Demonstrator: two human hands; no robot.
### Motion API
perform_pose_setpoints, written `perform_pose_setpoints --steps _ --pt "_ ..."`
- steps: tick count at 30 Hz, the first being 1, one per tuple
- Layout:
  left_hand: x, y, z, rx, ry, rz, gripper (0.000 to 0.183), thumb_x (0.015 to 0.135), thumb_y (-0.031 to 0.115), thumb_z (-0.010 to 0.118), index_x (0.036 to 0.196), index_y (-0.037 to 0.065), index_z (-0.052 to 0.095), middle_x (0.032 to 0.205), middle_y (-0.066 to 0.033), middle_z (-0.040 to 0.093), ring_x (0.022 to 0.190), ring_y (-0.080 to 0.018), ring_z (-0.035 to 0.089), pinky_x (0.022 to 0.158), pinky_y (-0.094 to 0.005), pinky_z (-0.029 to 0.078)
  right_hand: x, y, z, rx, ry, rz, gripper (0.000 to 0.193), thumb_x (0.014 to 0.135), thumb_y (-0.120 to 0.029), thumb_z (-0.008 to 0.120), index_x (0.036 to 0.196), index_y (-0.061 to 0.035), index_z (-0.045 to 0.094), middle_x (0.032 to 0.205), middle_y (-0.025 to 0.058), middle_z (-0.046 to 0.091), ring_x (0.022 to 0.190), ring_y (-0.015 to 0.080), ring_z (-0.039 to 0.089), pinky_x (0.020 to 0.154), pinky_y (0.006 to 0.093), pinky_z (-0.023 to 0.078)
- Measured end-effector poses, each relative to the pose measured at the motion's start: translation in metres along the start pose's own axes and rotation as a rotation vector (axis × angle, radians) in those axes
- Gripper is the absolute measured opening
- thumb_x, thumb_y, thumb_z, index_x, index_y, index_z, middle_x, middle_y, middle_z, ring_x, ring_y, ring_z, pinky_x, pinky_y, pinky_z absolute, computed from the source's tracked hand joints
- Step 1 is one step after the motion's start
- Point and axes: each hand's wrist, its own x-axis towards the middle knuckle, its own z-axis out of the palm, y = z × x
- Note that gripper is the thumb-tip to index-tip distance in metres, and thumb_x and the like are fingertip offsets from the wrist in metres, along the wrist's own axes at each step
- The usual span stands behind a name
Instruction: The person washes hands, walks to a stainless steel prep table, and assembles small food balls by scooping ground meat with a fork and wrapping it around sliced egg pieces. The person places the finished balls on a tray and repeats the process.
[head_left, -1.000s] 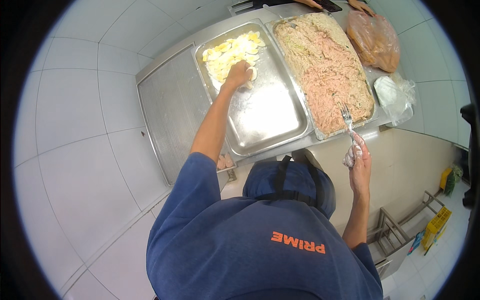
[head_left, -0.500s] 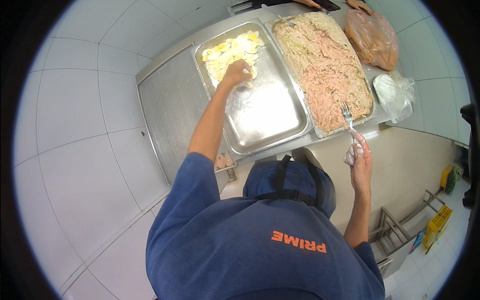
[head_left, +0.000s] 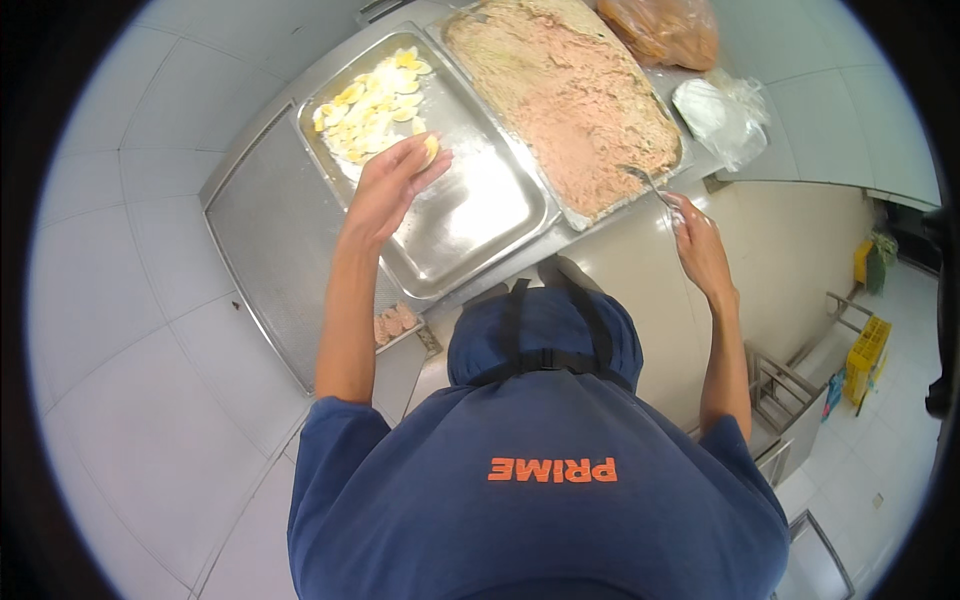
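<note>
My left hand (head_left: 390, 188) is above a steel tray (head_left: 420, 255), with a piece of boiled egg (head_left: 431, 150) between thumb and fingers. Sliced boiled eggs (head_left: 370, 105) lie spread in that tray's far part, just beyond the hand. In my right hand (head_left: 703, 250) is a metal fork (head_left: 645, 180), its tines at the near right corner of a pale pink minced meat mix (head_left: 560, 100). The mix fills a second tray (head_left: 583, 222) on the right. The fork's handle end is hidden in my fingers.
A ridged metal surface (head_left: 270, 240) lies left of the egg tray. Pink meat pieces (head_left: 395, 322) sit at its near corner. Along the right stand an orange-brown bag (head_left: 665, 30) and a clear bag with white contents (head_left: 715, 110). A yellow crate (head_left: 866, 358) is farther right.
My left hand has drawn back from the eggs and now shows an egg piece. The fork has turned and its tines meet the mix's corner. The view shifted; another person's hands left it.
</note>
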Motion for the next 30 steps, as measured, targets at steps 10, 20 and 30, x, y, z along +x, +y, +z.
perform_pose_setpoints --steps 10,20,30 --pt "-0.05 -0.007 0.032 -0.293 -0.009 -0.045 0.031 0.108 0.01 0.045 0.132 -0.01 0.049 0.13 -0.0302 0.062 0.115 -0.0343 0.067 0.102 -0.0422 0.057 0.035 0.02 0.063 -0.341 -0.314 -0.082 0.03 0.098 -0.008 0.053 0.123 0.004 0.062 0.09 0.0288 0.07 0.088 0.0424 0.07 0.076 0.0544 0.055" --pt "-0.092 -0.004 0.05 -0.437 0.143 0.015 0.029 0.104 0.01 0.048 0.129 -0.004 0.053 0.117 -0.0218 0.066 0.115 -0.0318 0.063 0.091 -0.04 0.055 0.041 0.014 0.056 -0.351 -0.342 -0.182 0.026 0.097 -0.006 0.051 0.113 0.0073 0.066 0.082 0.0277 0.069 0.082 0.0424 0.071 0.073 0.0537 0.056" --pt "-0.102 0.0 0.054 -0.494 0.122 0.07 0.03 0.105 0.01 0.049 0.13 -0.005 0.052 0.119 -0.0173 0.062 0.112 -0.0289 0.063 0.1 -0.0439 0.054 0.051 0.035 0.035 -0.527 -0.392 -0.179 0.028 0.095 -0.008 0.056 0.119 0.0016 0.066 0.083 0.0257 0.069 0.082 0.0415 0.07 0.073 0.0524 0.056"
